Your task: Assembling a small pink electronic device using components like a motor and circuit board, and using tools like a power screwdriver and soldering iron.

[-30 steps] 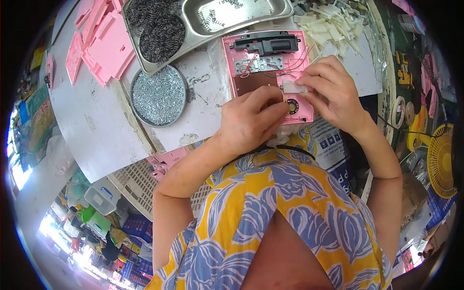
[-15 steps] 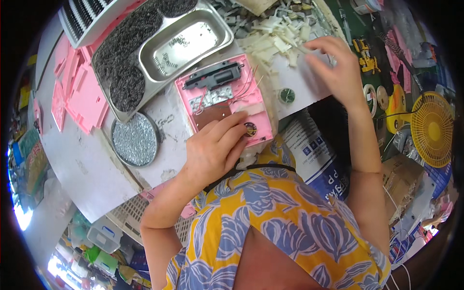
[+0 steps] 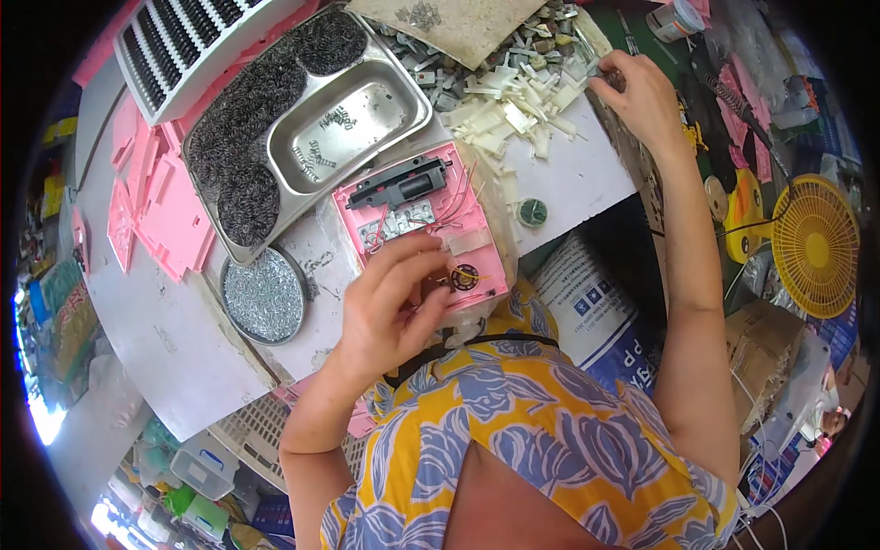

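An open pink plastic case (image 3: 490,252) lies on the table in front of me. It holds a dark grey mechanism (image 3: 401,183), a silvery metal plate, thin red wires and a small round black part (image 3: 465,278). My left hand (image 3: 390,293) hovers over the case's lower left part, its fingers bent and thumb apart, with nothing visible in them. At the table's right edge, beside a heap of whitish plastic pieces (image 3: 522,110), is my right hand (image 3: 646,101). Its thumb and fingers curl together; whatever they hold is too small to make out.
A metal tray (image 3: 417,108) with black and silvery springs stands behind the case. Left of the case are a round dish (image 3: 264,295) of tiny metal parts and pink panels (image 3: 170,225). A green round roll (image 3: 531,213) lies right; a yellow fan (image 3: 816,243) stands farther right.
My right hand has moved right and away from me, to the table edge, and its fingers have curled. My left hand has lifted off the round part. The view has shifted slightly.
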A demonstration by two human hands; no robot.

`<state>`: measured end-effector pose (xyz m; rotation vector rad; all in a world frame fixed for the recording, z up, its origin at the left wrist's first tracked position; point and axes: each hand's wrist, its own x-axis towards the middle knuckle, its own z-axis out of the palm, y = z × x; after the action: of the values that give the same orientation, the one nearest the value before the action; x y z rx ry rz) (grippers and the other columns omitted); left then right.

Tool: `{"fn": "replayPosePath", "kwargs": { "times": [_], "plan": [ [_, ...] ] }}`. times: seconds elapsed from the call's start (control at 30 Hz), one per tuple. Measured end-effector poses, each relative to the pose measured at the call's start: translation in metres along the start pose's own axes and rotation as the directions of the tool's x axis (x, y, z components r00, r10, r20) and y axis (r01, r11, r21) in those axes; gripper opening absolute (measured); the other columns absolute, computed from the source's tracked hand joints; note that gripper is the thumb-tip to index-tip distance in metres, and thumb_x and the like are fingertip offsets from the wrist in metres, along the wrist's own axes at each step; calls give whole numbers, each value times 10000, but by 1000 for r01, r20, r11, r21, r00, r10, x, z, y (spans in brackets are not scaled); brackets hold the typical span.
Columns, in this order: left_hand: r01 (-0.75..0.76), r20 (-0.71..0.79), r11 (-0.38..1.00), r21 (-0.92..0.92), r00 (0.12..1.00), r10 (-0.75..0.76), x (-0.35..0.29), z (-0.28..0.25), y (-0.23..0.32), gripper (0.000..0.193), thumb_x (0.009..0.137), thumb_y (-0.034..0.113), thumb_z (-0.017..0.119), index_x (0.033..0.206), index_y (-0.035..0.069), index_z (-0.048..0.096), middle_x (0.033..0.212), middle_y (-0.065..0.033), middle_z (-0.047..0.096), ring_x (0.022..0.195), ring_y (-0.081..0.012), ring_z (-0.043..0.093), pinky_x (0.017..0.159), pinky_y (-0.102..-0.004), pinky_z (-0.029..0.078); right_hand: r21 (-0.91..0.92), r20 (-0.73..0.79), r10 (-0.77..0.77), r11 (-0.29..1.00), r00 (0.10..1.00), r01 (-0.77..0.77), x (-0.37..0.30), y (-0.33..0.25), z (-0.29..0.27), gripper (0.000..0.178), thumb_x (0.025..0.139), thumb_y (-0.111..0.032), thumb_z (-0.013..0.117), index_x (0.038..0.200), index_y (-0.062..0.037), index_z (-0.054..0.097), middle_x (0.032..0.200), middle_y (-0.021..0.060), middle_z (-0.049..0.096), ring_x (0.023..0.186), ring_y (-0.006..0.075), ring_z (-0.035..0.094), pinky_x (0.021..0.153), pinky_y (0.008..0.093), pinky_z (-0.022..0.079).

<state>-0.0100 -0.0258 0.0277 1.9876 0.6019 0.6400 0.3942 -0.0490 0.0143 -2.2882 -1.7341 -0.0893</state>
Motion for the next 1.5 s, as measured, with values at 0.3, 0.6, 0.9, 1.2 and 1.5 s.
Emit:
{"fn": "replayPosePath", "kwargs": {
  "times": [0.3, 0.6, 0.9, 1.2, 1.5],
  "plan": [
    [64, 7, 986, -156, 998, -64, 98, 11, 16, 241, 925, 69, 705, 1136, -21, 632, 868, -8, 649, 655, -17, 542, 554, -196, 438, 610, -131, -238, 746, 963, 267, -41, -103, -33, 290, 772, -103, 812, 1020, -23, 683, 942, 71, 667, 806, 182, 603, 727, 300, 497],
    [83, 195, 969, -234, 980, -37, 99, 5, 28, 250, 910, -1, 707, 1140, -20, 612, 903, -17, 676, 751, -24, 590, 615, -198, 497, 937, 142, -97, 334, 985, -102, -74, -118, -30, 315, 846, -7, 750, 1134, -6, 622, 852, 63, 660, 727, 103, 609, 678, 252, 494],
    [-602, 337, 774, 196, 783, 523, 123, 12, 28, 320, 792, 31, 651, 1110, 59, 631, 818, -83, 642, 715, -286, 671, 636, -371, 558, 848, 401, -206, -287, 893, -447, -82, -94, -18, 392, 894, 33, 656, 1261, 4, 522, 802, 105, 683, 701, 160, 678, 610, 258, 529],
    [-125, -221, 828, 546, 932, 287, 274, -30, -57, 144, 837, 149, 656, 925, 65, 733, 905, -157, 731, 851, -354, 704, 781, -435, 560, 834, 404, -5, -408, 915, -371, -102, -77, -16, 541, 879, -17, 727, 1353, 9, 467, 772, 89, 661, 622, 112, 596, 569, 211, 466],
    [28, -157, 689, 724, 980, 125, 289, -33, -78, 187, 830, 212, 672, 942, 97, 768, 906, -131, 746, 875, -330, 711, 818, -431, 564, 847, 420, 67, -387, 905, -364, -121, -59, -16, 490, 874, -35, 741, 1305, 14, 513, 793, 77, 670, 633, 105, 611, 577, 200, 473]
  ]
}}
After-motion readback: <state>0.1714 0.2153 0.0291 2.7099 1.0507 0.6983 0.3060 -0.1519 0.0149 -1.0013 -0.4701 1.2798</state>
